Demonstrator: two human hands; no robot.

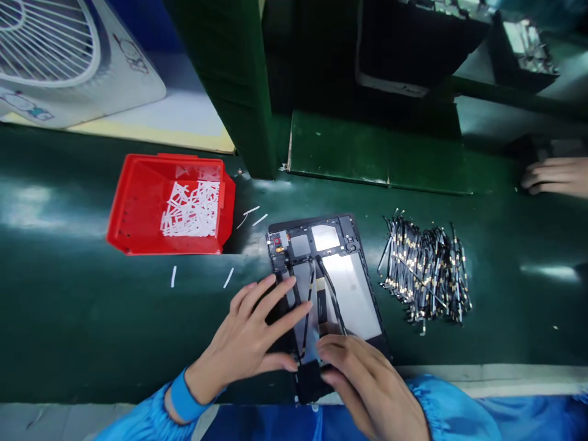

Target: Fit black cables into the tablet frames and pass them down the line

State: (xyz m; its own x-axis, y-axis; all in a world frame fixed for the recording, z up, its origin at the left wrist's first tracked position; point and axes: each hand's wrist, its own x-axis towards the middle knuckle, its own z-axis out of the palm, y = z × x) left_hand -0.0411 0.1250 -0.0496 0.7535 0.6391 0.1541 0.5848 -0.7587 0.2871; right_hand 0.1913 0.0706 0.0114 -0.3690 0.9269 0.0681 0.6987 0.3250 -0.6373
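An opened tablet [357, 293] lies on the green bench, its silver inner plate, circuit parts and several dark flex cables [331, 291] exposed. My left hand [248, 337] rests along its left edge with the fingers spread, the fingertips over the cables and nothing gripped. Over the tablet's lower end is my right hand [372, 386], fingers curled and thumb drawn in close to them. Whatever sits between those fingertips is hidden from view. To the right of the tablet lies a pile of black flex cables [425, 269] with gold and silver ends.
A red bin [138, 208] of white strips [195, 208] stands left; loose strips lie around it. Behind are a green post [239, 92], a green ledge [358, 150] and a white fan [110, 67]. Another person's hand [558, 176] is at the far right.
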